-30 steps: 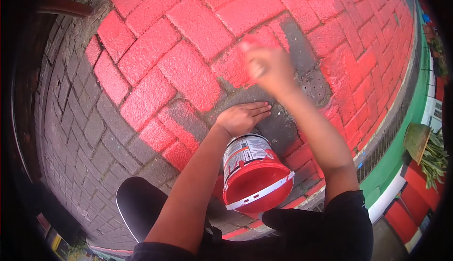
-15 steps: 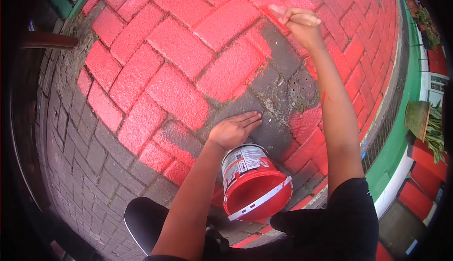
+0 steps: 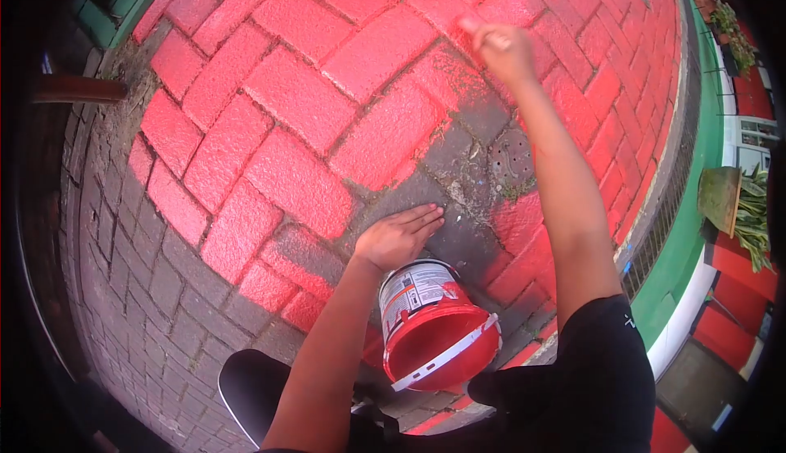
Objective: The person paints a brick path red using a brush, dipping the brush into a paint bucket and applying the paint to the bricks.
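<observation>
My left hand [image 3: 401, 237] lies flat on the grey, unpainted bricks [image 3: 463, 236], fingers stretched out and pointing right. Just below it stands a paint bucket [image 3: 422, 289], red inside, with a white handle strap across its mouth. Farther up, my right hand [image 3: 503, 50] is closed around a brush handle. The brush head is blurred over the red-painted bricks [image 3: 385, 52], beside a brick partly covered with thin red paint [image 3: 449, 76].
A round drain cover [image 3: 512, 158] sits right of the grey patch. Along the right run a grating [image 3: 655, 224], a green strip [image 3: 700, 199] and a potted plant [image 3: 720, 199]. A brown pipe [image 3: 82, 88] juts in at the left. My knee [image 3: 250, 383] shows below.
My right hand has moved slightly down relative to the bricks, and more red paint covers the formerly grey brick near it. The view has shifted a little; my left hand stays on the ground.
</observation>
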### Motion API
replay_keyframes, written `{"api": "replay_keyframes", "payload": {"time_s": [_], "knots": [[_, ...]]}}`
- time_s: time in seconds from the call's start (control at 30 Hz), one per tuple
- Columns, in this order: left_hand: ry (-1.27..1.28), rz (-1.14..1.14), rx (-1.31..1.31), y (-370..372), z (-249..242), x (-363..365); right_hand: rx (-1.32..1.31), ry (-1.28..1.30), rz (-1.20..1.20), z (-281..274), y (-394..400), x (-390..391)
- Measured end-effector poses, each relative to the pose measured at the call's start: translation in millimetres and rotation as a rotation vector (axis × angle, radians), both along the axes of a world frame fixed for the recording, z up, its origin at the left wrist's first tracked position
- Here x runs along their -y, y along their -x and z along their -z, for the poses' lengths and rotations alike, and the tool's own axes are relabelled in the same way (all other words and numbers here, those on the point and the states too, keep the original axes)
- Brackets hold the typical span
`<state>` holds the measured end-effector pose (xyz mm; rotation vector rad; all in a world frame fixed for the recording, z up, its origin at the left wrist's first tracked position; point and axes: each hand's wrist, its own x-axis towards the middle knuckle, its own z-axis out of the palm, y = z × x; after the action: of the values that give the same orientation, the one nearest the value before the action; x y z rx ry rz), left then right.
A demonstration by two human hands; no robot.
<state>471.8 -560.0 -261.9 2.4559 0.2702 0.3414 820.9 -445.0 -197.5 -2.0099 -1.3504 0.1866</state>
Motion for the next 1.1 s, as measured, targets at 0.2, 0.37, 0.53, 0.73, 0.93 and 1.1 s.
{"api": "replay_keyframes", "payload": {"time_s": [0.2, 0.37, 0.53, 0.73, 0.93, 1.1], "knots": [[0.019, -0.014, 0.022, -1.0, 0.9, -0.8, 0.105, 0.078, -0.526, -1.9, 66.3, 43.9], [0.006, -0.014, 0.032, -1.0, -0.4, -1.1, -0.674, -0.062, 0.019, 19.9, 42.3, 19.5], [0.036, -0.031, 0.038, 0.0, 1.2, -0.1, -0.731, -0.045, 0.537, 3.0, 29.3, 107.4], [-0.002, -0.012, 0.041, -1.1, 3.7, 1.6, -0.031, 0.017, 0.354, 6.0, 54.6, 100.0], [0.01, -0.003, 0.012, 1.1, 5.6, 0.7, -0.694, -0.006, 0.297, -0.9, 71.0, -22.0], [0.026, -0.001, 0.035, -0.1, 6.5, -0.3, -0.948, -0.177, 0.594, 16.1, 47.4, 93.4]]}}
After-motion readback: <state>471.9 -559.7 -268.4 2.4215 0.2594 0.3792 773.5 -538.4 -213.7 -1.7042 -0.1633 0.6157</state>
